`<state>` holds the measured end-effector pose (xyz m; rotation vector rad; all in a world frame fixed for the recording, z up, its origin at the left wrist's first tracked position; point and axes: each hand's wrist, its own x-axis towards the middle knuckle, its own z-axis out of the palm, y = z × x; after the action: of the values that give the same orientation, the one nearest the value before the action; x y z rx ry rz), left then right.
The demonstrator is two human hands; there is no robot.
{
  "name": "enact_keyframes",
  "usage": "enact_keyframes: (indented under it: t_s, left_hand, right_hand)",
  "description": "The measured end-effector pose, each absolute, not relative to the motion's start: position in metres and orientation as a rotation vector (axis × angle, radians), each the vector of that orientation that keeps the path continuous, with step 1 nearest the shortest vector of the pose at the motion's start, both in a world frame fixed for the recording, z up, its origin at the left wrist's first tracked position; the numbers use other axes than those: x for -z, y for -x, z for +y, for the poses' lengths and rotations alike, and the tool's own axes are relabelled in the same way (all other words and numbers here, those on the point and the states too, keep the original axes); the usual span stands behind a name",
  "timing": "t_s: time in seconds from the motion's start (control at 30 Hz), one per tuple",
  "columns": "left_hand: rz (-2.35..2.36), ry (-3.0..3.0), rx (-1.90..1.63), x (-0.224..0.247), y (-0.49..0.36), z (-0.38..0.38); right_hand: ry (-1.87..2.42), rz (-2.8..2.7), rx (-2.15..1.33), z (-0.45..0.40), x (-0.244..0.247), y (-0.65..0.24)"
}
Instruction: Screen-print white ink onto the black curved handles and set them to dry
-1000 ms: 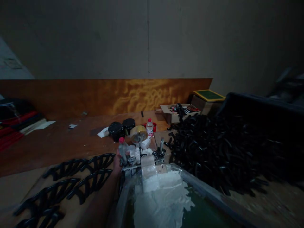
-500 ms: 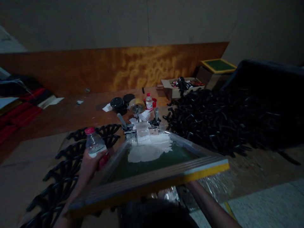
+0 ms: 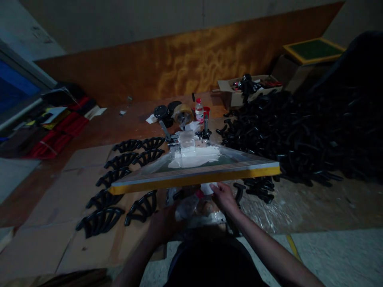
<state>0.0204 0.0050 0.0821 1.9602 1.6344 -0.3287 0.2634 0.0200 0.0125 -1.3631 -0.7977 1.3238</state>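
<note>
Below the raised frame (image 3: 196, 180), the left hand's grip (image 3: 169, 220) is clasping a tilted bottle (image 3: 184, 208), whose long axis is slanting rightward, its red cap (image 3: 199, 194) lying just beside the white scrap (image 3: 207, 188) that the right hand's grip (image 3: 225, 197) is pinching.

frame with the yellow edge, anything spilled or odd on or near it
White paste forms a ragged patch on the far part of the frame. Below, the held bottle is tipped, though no spill shows there. Black parts on the right lie jumbled, unlike the rows on the left.
</note>
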Motion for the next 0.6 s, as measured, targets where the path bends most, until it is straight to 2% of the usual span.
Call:
enact_keyframes:
  t_s: [0.3, 0.6]
  left_hand:
    - [1.608, -2.169, 0.392, -0.107, -0.051, 0.021]
    - [1.583, -2.190, 0.371, -0.100, -0.043, 0.016]
  right_hand:
    - [1.384, -0.895, -1.325, 0.001, -0.002, -0.268]
    - [1.320, -0.731, -1.350, -0.010, -0.011, -0.271]
